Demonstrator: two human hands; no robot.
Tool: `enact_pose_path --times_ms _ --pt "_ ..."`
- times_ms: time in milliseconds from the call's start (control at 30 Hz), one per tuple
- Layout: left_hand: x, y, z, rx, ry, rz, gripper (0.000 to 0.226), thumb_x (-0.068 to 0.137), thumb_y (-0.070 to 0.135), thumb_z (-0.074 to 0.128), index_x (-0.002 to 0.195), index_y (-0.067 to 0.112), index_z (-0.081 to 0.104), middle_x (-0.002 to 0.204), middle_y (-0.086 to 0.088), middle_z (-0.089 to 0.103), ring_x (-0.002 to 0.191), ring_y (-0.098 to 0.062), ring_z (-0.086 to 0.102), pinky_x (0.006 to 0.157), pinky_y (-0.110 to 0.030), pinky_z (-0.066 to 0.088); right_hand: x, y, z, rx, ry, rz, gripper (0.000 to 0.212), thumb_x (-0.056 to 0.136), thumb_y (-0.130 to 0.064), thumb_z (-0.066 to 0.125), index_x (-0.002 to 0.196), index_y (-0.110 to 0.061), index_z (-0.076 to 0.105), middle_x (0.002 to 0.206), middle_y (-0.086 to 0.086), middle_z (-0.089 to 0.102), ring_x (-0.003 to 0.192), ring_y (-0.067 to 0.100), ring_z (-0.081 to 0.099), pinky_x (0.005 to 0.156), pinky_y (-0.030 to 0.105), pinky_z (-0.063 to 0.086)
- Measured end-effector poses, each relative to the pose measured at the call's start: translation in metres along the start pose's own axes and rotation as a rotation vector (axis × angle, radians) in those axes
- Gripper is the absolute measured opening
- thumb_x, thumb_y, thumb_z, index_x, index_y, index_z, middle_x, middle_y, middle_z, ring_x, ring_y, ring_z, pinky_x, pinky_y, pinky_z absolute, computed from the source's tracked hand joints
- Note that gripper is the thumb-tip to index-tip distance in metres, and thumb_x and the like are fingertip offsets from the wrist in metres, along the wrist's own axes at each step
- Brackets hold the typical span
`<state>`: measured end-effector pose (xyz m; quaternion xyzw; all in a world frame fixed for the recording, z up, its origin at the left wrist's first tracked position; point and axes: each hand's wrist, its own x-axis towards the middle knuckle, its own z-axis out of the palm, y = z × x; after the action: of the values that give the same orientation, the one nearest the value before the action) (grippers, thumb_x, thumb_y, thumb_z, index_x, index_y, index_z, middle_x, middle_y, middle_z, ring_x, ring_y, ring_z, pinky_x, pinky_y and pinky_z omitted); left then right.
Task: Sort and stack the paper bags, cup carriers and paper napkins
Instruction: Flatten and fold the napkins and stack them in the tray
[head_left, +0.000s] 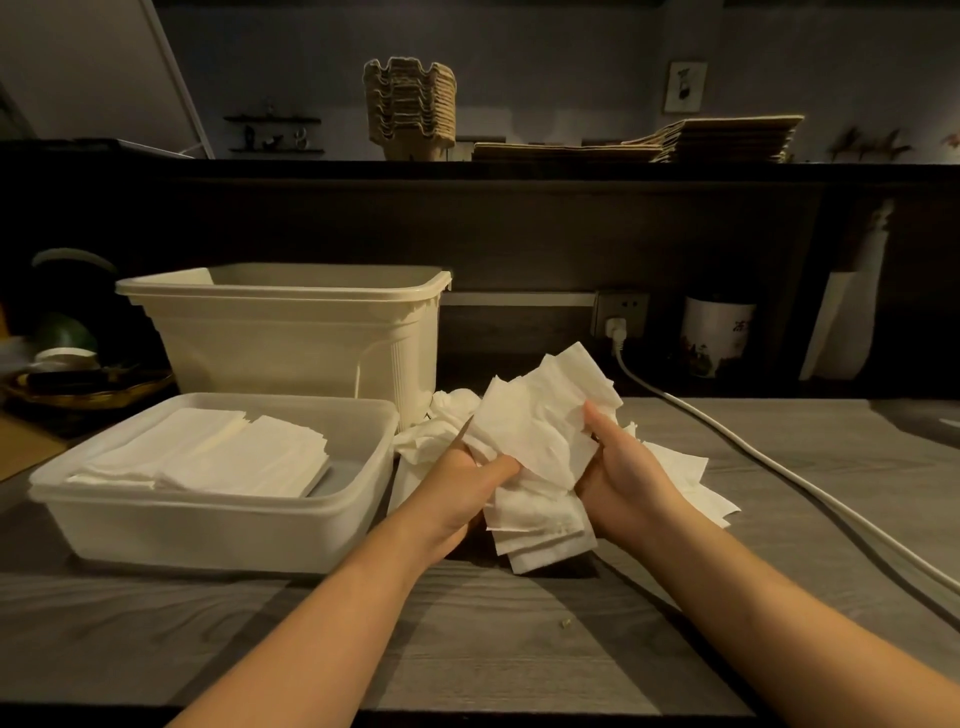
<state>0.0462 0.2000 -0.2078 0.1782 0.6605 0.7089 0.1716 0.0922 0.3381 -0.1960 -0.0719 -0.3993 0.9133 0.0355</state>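
Messy bunch of paper napkins (535, 441) is held just above the grey table (467, 623), right beside the shallow tray (208, 519) holding the neat napkin stack (218, 452). Both hands have it: left hand (467, 488) curled tight round its left side, right hand (623, 483) clamped on the right, thumb on top. Most fingers are buried in paper, and the loose napkins (431, 431) behind are half hidden too.

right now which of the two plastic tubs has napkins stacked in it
The low clear tub nearest the camera, holding flat napkin stacks; the taller cream bin stands behind it.
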Motion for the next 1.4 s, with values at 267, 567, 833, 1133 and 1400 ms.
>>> enact_pose_path --times_ms 267,567,833,1133,1400 --pt "-0.003 0.005 -0.004 -0.057 0.025 -0.055 0.024 0.09 0.004 0.054 0.107 0.021 0.054 0.107 -0.001 0.06 0.097 -0.015 0.057 0.072 -0.023 0.049 0.005 -0.013 -0.005 0.111 0.081 -0.17 0.042 0.099 -0.039 0.039 0.131 -0.015 0.05 0.125 0.008 0.061 0.116 0.028 0.056 0.103 0.049 0.04" --pt "-0.004 0.009 -0.008 0.001 0.072 0.006 0.041 0.092 0.012 0.056 0.13 0.022 0.045 0.122 -0.004 0.058 0.109 -0.02 0.056 0.08 -0.027 0.05 -0.011 -0.033 0.001 0.097 0.188 -0.224 0.029 0.093 -0.031 0.053 0.117 -0.015 0.049 0.104 0.008 0.064 0.086 0.022 0.065 0.054 0.034 0.056" --pt "-0.007 0.008 -0.009 0.098 0.037 0.032 0.035 0.091 0.01 0.055 0.112 0.038 0.05 0.117 -0.002 0.059 0.111 -0.024 0.054 0.098 -0.043 0.044 -0.022 -0.024 0.012 -0.653 -0.118 -0.309 0.012 0.094 -0.027 0.049 0.103 -0.025 0.057 0.091 0.001 0.063 0.071 0.01 0.066 0.057 0.023 0.053" --pt "-0.004 0.006 -0.007 0.195 0.087 0.116 0.04 0.092 0.005 0.05 0.121 0.033 0.047 0.097 0.01 0.06 0.091 -0.007 0.057 0.076 -0.021 0.049 -0.014 -0.018 0.009 -1.389 -0.177 -0.635 0.011 0.094 -0.023 0.05 0.09 -0.033 0.054 0.101 -0.023 0.045 0.092 0.002 0.049 0.076 0.016 0.046" --pt "-0.008 0.007 -0.007 0.193 0.005 0.066 0.029 0.092 0.011 0.053 0.116 0.027 0.05 0.113 0.0 0.059 0.109 -0.018 0.055 0.094 -0.034 0.047 -0.009 -0.016 0.006 -1.392 -0.117 -0.778 0.01 0.089 -0.016 0.058 0.097 -0.019 0.064 0.103 -0.022 0.046 0.101 0.006 0.048 0.082 0.017 0.046"
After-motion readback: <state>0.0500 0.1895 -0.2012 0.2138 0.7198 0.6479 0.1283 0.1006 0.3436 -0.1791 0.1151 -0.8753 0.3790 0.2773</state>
